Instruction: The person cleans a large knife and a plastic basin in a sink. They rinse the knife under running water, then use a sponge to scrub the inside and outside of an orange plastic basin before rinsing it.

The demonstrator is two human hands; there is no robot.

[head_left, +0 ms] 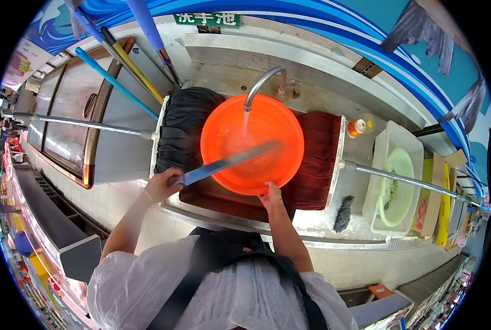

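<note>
A bright orange plastic basin (212, 142) stands over the sink (216, 206), tilted slightly towards me. From the curved metal faucet (266, 76) a stream of water (245, 123) runs into it. My right hand (272, 196) grips the basin's near rim. In my left hand (163, 185) is the end of a long, flat, blue-grey tool (224, 163), which reaches across the basin. Motion blurs its far end, so I cannot tell its exact kind. Pleated cloth flanks the basin, black (181, 128) on the left and dark red (317, 161) on the right.
Metal poles (92, 125) (406, 180) extend sideways from both cloths. A dark mesh scrubber (344, 214) and an orange bottle (356, 128) rest on the right counter. Beyond them a white tub (371, 210) holds a pale green basin (410, 169). Long-handled tools (117, 84) lean at the left.
</note>
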